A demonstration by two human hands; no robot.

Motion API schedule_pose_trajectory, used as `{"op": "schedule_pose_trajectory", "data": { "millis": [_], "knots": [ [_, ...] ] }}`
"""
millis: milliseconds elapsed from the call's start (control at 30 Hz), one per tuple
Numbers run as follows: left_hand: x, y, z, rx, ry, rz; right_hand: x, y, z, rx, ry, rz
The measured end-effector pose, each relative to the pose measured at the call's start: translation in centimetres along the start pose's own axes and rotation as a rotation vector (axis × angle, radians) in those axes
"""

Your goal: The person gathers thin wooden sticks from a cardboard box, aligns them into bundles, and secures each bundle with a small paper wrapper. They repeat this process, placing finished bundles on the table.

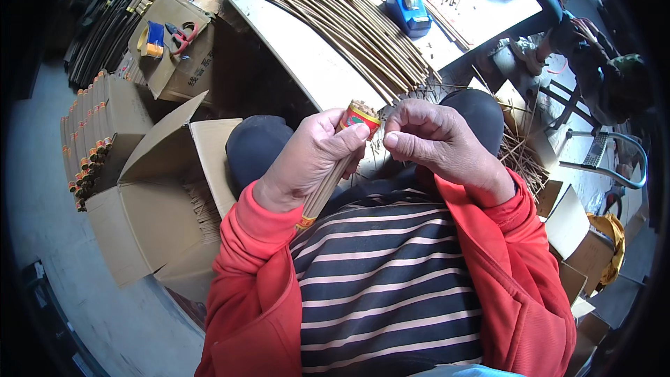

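My left hand (310, 152) is wrapped round a bundle of incense sticks (326, 190), which slants from my lap up toward the table. A red and yellow paper band circles its upper end, where the brown stick tips show, and another band sits at the lower end. Just right of the banded top is my right hand (443, 141), its thumb and fingers curled into a pinch. Whether anything small is between those fingertips is too hard to see. Beyond my hands, many loose incense sticks (349, 24) lie spread on the white table (279, 35).
A blue tape dispenser (410, 12) stands on the table. Left are an open cardboard box (132, 220), stacked banded bundles (87, 139), and a carton bearing red-handled scissors (183, 38). Sticks lie scattered (520, 150) at my right, near a metal-framed chair (607, 160). Another person (579, 42) is at far right.
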State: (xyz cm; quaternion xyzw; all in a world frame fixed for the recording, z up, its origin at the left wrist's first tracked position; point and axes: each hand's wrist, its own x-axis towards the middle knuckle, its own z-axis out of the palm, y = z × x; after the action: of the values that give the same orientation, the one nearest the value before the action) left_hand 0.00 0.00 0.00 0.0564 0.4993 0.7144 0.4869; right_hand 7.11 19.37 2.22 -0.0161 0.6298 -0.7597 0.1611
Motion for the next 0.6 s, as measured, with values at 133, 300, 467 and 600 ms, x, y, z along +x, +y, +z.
{"op": "schedule_pose_trajectory", "data": {
  "millis": [133,300,467,600],
  "knots": [
    [-0.2,0.1,0.3,0.049,0.007,0.03,0.5,-0.5,0.8,0.022,-0.011,-0.002],
    [-0.4,0.2,0.3,0.068,0.009,0.026,0.9,-0.6,1.3,-0.099,0.049,0.047],
    [-0.4,0.2,0.3,0.067,-0.002,0.014,1.1,0.2,1.2,-0.286,0.154,0.037],
    [-0.3,0.3,0.4,0.084,0.0,0.014,1.2,0.0,1.6,-0.378,0.232,0.023]
  ]
}}
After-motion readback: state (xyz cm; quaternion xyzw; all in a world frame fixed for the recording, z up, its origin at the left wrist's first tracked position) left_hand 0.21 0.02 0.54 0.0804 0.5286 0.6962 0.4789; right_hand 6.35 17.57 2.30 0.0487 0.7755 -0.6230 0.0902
